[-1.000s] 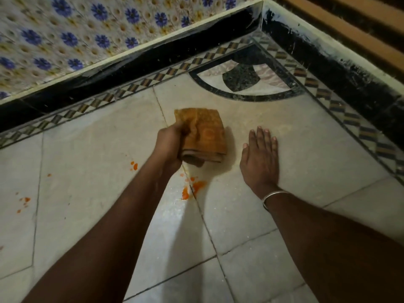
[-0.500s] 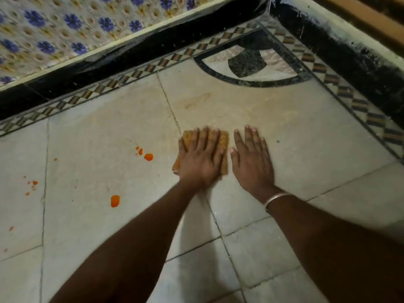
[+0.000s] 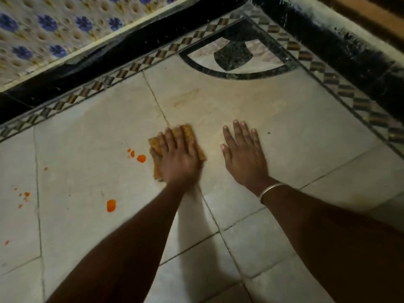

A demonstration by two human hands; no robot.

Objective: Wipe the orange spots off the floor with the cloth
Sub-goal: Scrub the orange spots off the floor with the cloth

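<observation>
A folded orange-brown cloth point(image 3: 155, 146) lies on the pale stone floor point(image 3: 218, 106). My left hand point(image 3: 179, 158) presses flat on top of it and covers most of it. An orange spot point(image 3: 141, 158) with two smaller drops sits just left of the cloth. A larger orange spot point(image 3: 111, 205) lies lower left. Small orange specks point(image 3: 25, 196) are scattered near the left edge. My right hand point(image 3: 242, 154) rests flat on the bare floor to the right of the cloth, fingers spread, with a silver bangle point(image 3: 271, 190) on the wrist.
A black skirting point(image 3: 131, 47) and a chequered border run along the back, with a blue-flowered tiled wall above. A second black skirting point(image 3: 349, 51) closes the right side. A black and white inlay point(image 3: 234, 57) fills the corner.
My left hand put the cloth down flat on the floor and slid it left, away from my right hand and up to the orange spot. The spots by the tile joint are gone.
</observation>
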